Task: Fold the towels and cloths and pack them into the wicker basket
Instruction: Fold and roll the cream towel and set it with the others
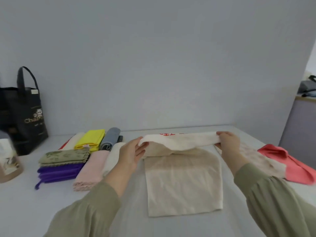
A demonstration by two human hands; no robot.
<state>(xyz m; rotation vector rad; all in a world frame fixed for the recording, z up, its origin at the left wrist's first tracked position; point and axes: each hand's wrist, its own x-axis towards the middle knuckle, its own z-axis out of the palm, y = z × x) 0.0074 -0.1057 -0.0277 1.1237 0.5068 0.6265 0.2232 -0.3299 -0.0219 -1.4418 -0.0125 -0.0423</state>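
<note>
A cream towel (183, 182) with red print at its far end lies lengthwise on the white table (119, 211). My left hand (132, 152) pinches its far left corner and my right hand (228, 142) grips its far right corner, both lifting that end off the table so it arches over the rest. To the left sit folded cloths: a purple stack (59, 172), an olive one (65, 155), a pink one (92, 169), a yellow one (91, 139), a grey roll (110, 138) and a cream one (112, 159). No wicker basket is in view.
A coral cloth (290, 163) and a pale patterned cloth (256, 156) lie unfolded at the right. A black tote bag (25, 115) stands at the back left against the wall, with a round container (8, 161) at the left edge. A cabinet (301, 127) stands at the right.
</note>
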